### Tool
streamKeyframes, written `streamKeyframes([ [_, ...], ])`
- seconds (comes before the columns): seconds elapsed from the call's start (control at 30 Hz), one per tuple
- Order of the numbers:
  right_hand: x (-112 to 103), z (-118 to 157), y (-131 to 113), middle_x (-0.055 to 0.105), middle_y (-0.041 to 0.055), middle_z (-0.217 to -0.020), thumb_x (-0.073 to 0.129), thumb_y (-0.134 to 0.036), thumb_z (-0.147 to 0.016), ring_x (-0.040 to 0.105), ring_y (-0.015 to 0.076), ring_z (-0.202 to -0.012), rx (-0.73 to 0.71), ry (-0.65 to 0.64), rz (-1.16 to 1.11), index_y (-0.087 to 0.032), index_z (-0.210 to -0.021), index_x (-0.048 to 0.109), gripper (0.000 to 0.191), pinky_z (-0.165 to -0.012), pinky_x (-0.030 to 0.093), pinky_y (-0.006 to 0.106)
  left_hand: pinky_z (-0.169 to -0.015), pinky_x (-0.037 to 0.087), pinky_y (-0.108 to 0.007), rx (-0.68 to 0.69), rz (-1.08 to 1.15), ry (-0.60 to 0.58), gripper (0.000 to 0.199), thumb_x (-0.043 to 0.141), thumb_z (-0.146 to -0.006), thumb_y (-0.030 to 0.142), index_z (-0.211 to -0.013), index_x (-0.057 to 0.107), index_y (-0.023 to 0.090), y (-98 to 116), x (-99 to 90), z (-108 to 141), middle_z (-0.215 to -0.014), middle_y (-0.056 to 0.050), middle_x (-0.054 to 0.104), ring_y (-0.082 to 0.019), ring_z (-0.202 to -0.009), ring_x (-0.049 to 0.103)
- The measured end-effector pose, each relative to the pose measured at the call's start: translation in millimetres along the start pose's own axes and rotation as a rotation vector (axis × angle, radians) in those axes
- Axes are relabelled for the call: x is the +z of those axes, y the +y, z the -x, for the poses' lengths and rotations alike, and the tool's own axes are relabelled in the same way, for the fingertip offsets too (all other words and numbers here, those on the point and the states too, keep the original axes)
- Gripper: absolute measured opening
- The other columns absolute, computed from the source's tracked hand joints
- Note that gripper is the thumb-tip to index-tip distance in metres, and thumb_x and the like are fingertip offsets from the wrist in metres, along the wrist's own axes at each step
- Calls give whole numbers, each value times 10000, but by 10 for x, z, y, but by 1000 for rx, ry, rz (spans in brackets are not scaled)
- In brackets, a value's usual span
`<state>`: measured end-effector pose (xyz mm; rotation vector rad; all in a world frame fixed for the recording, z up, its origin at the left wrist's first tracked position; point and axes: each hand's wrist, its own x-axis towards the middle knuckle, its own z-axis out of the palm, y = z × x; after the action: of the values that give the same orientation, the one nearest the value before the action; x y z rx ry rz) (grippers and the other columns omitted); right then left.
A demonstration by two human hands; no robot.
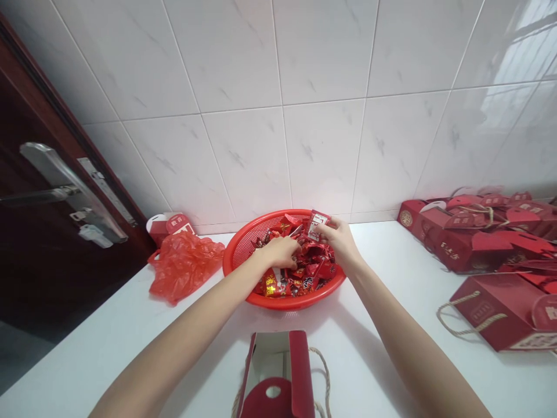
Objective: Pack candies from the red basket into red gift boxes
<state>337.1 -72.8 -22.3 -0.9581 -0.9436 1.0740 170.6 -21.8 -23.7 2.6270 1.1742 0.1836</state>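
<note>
Fingers of the right hand [339,239] grip a small packet [317,225] over the basket's right side; those of the left hand [282,253] curl down among the sweets [304,273], whether closed on one I cannot tell. Around the sweets, the red basket [285,303] sits at centre frame. Below it, at bottom centre, stands an open box [302,371] with rope handles. Red bag [185,264] at left; more boxes [470,241] at right.
</note>
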Motion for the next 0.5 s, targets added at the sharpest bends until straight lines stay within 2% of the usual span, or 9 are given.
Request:
streamKeyframes([
  [0.13, 10, -5, 7, 644, -32, -627, 679, -230, -565, 617, 133, -572, 26, -2, -22, -203, -662, 565, 153, -560, 538, 252, -681, 427, -301, 23, 19, 1, 177, 634, -670, 142, -705, 761, 261, -75, -10, -40, -625, -21, 693, -222, -641, 635],
  [0.23, 19, -1, -6, 644, -33, -612, 681, -217, -573, 621, 127, -558, 57, 0, -23, -204, -657, 557, 150, -545, 548, 242, -671, 435, -283, 19, 192, 49, 161, 612, -745, 226, -792, 765, 238, -160, -30, -52, -712, -25, 738, -212, -679, 655],
  [0.37, 20, -8, -17, 638, -35, -581, 667, -186, -607, 610, 122, -529, 81, 10, -17, -207, -701, 573, 134, -512, 538, 229, -623, 441, -281, -17, 439, 159, 253, 642, -752, 319, -954, 735, 198, -213, -49, -68, -736, -31, 724, -205, -661, 638],
  [0.5, 11, -16, -26, 666, -19, -630, 688, -170, -642, 635, 129, -546, 100, 23, -3, -197, -756, 598, 148, -510, 533, 229, -642, 461, -279, 36, 638, 267, 332, 665, -748, 331, -1039, 664, 171, -178, -75, -82, -765, -21, 687, -178, -669, 619],
])
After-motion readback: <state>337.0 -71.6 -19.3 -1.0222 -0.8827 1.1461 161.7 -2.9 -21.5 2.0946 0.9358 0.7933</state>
